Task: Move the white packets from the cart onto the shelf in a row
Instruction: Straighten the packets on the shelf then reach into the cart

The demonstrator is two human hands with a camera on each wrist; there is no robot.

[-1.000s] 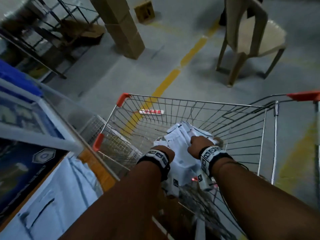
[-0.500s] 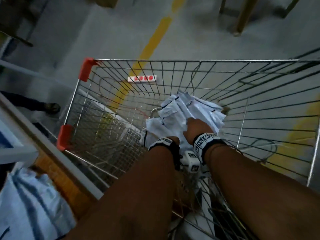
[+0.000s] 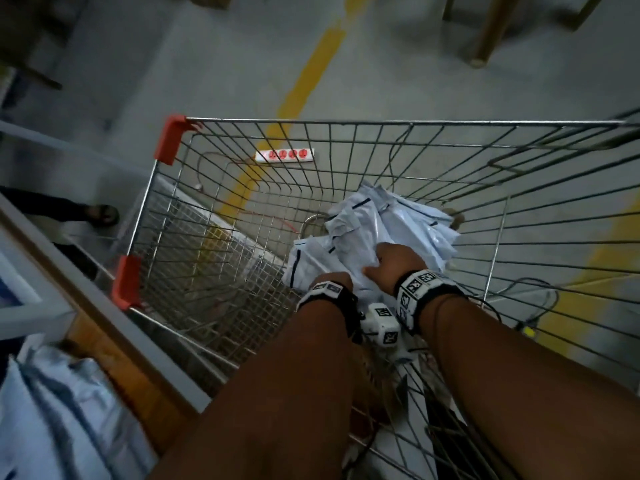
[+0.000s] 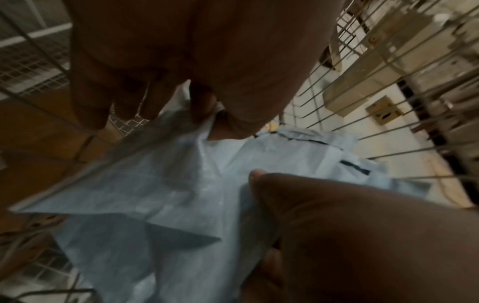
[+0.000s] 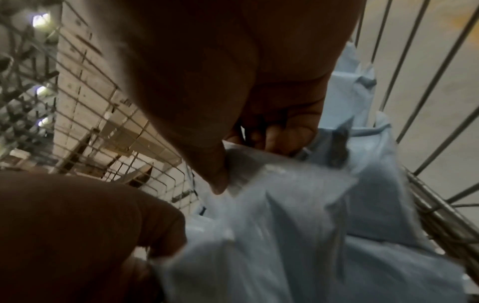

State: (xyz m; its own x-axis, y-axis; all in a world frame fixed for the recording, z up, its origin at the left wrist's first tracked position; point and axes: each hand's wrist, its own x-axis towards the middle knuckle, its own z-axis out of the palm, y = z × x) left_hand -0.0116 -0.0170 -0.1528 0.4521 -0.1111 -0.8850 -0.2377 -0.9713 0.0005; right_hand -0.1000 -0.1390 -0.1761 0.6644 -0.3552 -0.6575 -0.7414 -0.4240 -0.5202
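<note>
White packets (image 3: 377,233) are bunched in your right hand (image 3: 398,263) and pinched by your left hand (image 4: 181,67), all inside the cart (image 3: 346,121); transfer to the shelf (image 3: 104,306) remains outstanding.

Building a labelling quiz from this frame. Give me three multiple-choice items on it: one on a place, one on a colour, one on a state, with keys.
1. Where does the pile of white plastic packets lie?
A. on the floor
B. inside the wire shopping cart
C. on a chair

2. What colour are the cart's plastic corner guards?
A. red-orange
B. green
C. black

3. What is the right hand doing?
A. hanging free
B. gripping the cart's rim
C. gripping the packets

Key: 1 B, the wire walls surround the pile; 2 A, both guards on the cart's left side show red-orange; 3 C, the right wrist view shows thumb and fingers closed on a packet.
</note>
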